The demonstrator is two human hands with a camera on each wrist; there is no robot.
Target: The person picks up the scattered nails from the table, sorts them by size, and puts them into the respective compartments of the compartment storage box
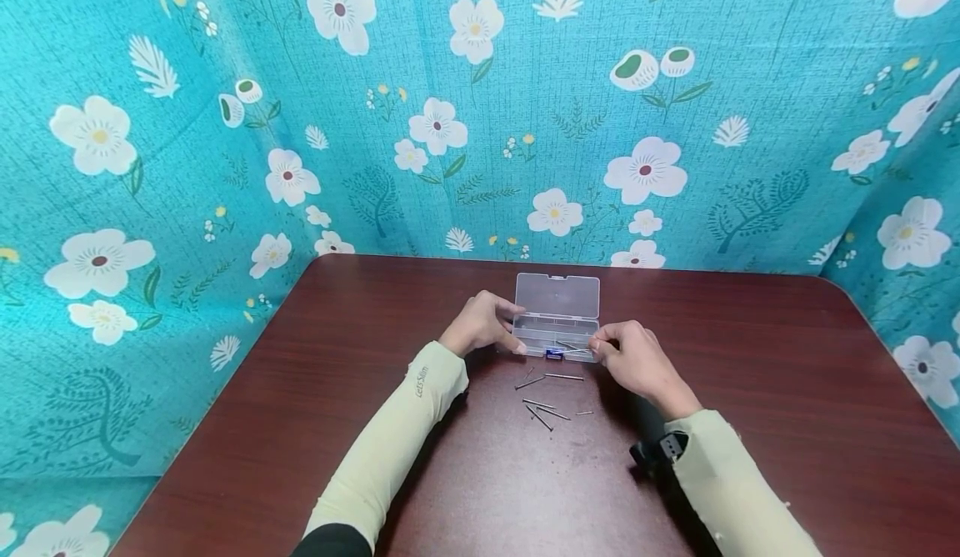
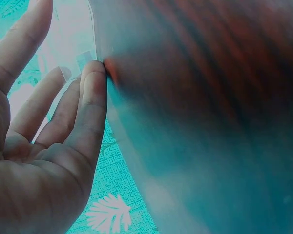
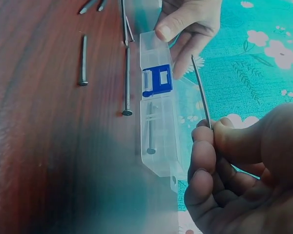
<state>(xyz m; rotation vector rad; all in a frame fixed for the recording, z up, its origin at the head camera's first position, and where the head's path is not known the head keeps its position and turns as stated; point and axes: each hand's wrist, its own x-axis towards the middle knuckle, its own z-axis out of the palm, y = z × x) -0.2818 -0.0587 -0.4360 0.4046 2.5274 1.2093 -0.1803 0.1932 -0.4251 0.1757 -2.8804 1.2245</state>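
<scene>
A clear plastic compartment box (image 1: 531, 328) stands on the table with its lid (image 1: 557, 297) raised at the back. My left hand (image 1: 480, 323) holds the box's left end, thumb at the front and fingers around the side. Between thumb and fingertips, my right hand (image 1: 637, 361) pinches a nail (image 3: 201, 90) over the box's right part. Inside the front compartment lies another nail (image 3: 152, 129). A blue latch (image 3: 158, 80) sits at the middle of the front wall. Several loose nails (image 1: 563, 377) lie on the table in front of the box.
The dark reddish-brown table (image 1: 750, 357) has its far edge just behind the box. A turquoise floral cloth (image 1: 480, 123) hangs behind and beside it. Near my right wrist is a small black device (image 1: 660, 450) with a USB plug.
</scene>
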